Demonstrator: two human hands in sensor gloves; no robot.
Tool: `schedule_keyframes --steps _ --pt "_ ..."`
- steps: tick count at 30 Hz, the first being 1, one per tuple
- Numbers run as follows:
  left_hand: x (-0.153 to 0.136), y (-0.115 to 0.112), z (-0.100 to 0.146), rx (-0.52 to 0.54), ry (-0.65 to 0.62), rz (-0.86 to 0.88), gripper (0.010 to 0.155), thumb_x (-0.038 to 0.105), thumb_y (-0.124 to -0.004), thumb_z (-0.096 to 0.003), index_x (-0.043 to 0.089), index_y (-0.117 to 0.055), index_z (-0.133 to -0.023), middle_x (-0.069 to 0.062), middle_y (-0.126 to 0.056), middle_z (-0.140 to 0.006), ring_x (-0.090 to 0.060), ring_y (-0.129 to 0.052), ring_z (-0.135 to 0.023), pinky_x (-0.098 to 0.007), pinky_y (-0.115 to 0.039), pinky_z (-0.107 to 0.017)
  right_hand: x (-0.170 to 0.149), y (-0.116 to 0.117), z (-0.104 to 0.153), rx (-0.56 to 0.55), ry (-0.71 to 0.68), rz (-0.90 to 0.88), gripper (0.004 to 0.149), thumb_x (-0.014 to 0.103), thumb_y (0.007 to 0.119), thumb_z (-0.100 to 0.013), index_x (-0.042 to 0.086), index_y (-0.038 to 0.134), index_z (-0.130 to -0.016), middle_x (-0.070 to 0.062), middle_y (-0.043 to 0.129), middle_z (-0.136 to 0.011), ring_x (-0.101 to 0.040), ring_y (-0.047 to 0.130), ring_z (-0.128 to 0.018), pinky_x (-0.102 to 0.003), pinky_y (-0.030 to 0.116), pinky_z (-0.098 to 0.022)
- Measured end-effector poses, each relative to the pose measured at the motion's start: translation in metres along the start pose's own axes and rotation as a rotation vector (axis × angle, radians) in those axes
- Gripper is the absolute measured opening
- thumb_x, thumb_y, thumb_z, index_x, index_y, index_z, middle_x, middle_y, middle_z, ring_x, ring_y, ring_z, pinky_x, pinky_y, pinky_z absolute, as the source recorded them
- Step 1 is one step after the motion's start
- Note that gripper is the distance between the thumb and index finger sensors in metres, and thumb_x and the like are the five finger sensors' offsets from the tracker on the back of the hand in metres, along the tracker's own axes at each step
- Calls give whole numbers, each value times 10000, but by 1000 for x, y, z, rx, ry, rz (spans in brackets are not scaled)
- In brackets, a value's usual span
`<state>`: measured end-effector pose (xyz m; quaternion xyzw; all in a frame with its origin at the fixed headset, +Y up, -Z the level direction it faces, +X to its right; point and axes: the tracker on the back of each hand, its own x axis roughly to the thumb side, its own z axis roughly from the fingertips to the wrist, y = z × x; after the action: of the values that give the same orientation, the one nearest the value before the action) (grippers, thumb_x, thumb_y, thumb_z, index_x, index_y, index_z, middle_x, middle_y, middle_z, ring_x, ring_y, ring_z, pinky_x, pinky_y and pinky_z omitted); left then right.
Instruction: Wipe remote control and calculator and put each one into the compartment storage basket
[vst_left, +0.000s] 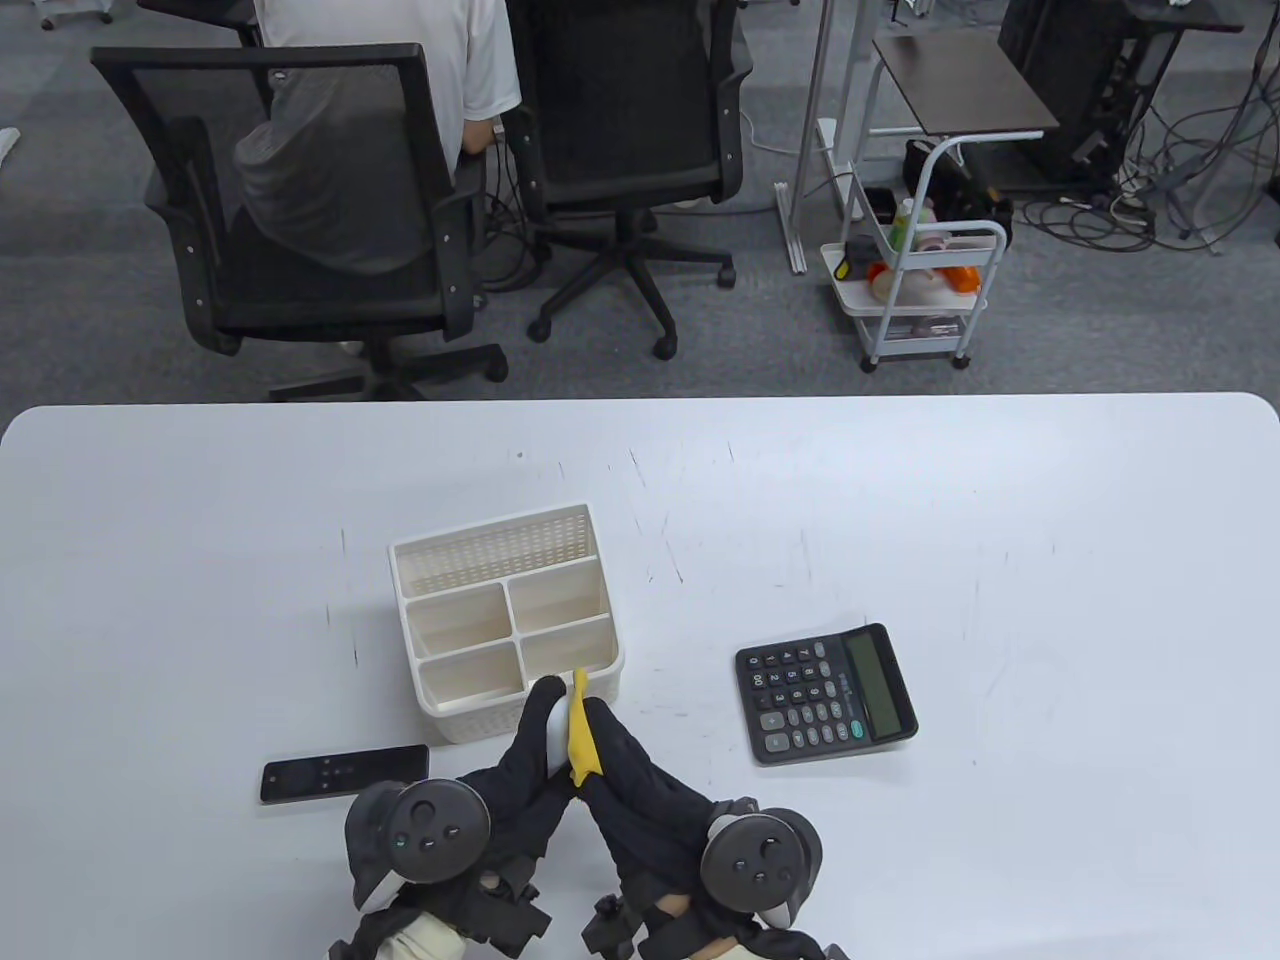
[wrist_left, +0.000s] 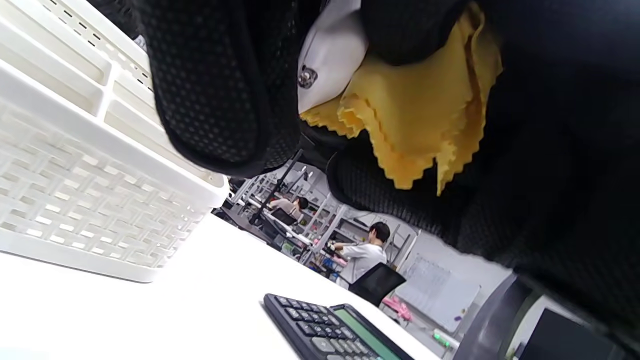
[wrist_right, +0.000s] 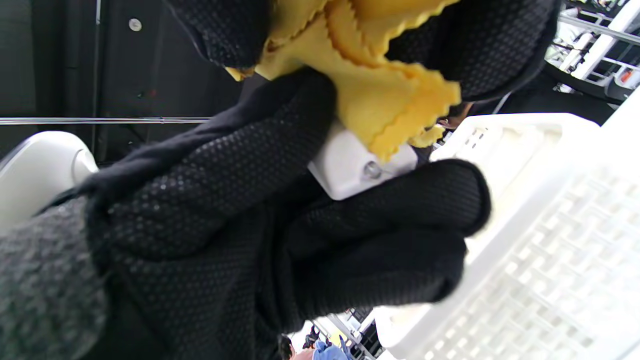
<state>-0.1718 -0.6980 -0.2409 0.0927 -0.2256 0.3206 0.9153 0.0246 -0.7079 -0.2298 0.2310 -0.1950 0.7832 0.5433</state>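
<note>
I have a white remote control (vst_left: 553, 728) clamped in my left hand (vst_left: 510, 775), low in the middle of the table view, just in front of the white compartment storage basket (vst_left: 505, 620). My right hand (vst_left: 640, 790) pinches a yellow cloth (vst_left: 580, 735) against the remote's right side, so both hands meet on it. A second, black remote (vst_left: 343, 772) lies flat at lower left, just beside the basket's near left corner. The calculator (vst_left: 826, 693) lies flat to the right, well apart from the basket, display end toward the right of the frame.

All this sits on a white table (vst_left: 1000, 560), scuffed with fine dark marks. Beyond its far edge is grey carpet, two black mesh office chairs (vst_left: 330, 220) at upper left, one with a person in a white shirt (vst_left: 440, 60) seated, and a small white trolley (vst_left: 920, 290) of odds and ends at upper right, with cables trailing behind.

The left wrist view shows what the table view hides: the cloth's zigzag edge (wrist_left: 415, 115), a small metal screw on the remote's white body (wrist_left: 330, 55), the basket's woven side wall (wrist_left: 100, 210) at left, and the calculator's keys (wrist_left: 325, 330) at the bottom. The right wrist view shows my left hand's fingers (wrist_right: 390, 200) curled around the remote (wrist_right: 350, 170), the cloth (wrist_right: 380, 90) draped over it, the basket (wrist_right: 550, 225) at right.
</note>
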Motion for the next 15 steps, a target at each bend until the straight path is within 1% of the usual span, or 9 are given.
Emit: schedule_keyframes --steps 2,5,7,9,12,15 --pt "4 -1 0 -2 -26 -45 712 352 -749 -531 178 -359 -1100 -196 -822 -966 -271 -1104 -669 -306 -1013 -418 -3 -2 0 -15 21 -22 531 260 704 -570 62 620 -1056 -367 728 -985 -517 836 -793 -631 728 -522" --pt "5 -2 0 -1 -31 -37 719 330 -767 -521 215 -357 -1100 -213 -807 -977 -279 -1101 -679 -315 -1009 -434 -7 -3 -1 -22 46 -50 533 263 696 -576 61 608 -1061 -360 740 -982 -504 849 -785 -620 740 -516" --pt "4 -1 0 2 -14 -28 721 323 -767 -521 212 -351 -1099 -209 -801 -984 -288 -1095 -688 -324 -1006 -442 -8 -3 -2 -4 71 -56 541 263 692 -578 43 598 -1063 -360 762 -967 -502 863 -770 -616 749 -508" --pt "3 0 0 25 19 -31 726 317 -759 -524 181 -334 -1097 -214 -798 -982 -291 -1092 -688 -326 -1003 -444 -8 -1 -1 20 74 -42 546 256 694 -577 25 591 -1061 -361 776 -957 -504 874 -755 -613 756 -502" --pt "-1 1 0 12 56 -52 728 314 -752 -526 170 -323 -1096 -211 -800 -980 -281 -1087 -693 -322 -999 -448 -2 3 1 38 24 20 542 252 704 -571 27 605 -1054 -374 768 -954 -509 874 -753 -618 752 -502" --pt "-1 0 0 -6 54 -52 720 312 -754 -525 189 -339 -1100 -203 -815 -973 -276 -1086 -691 -320 -997 -448 7 5 3 32 -58 108 529 255 715 -565 59 636 -1050 -388 709 -984 -522 827 -796 -633 722 -522"
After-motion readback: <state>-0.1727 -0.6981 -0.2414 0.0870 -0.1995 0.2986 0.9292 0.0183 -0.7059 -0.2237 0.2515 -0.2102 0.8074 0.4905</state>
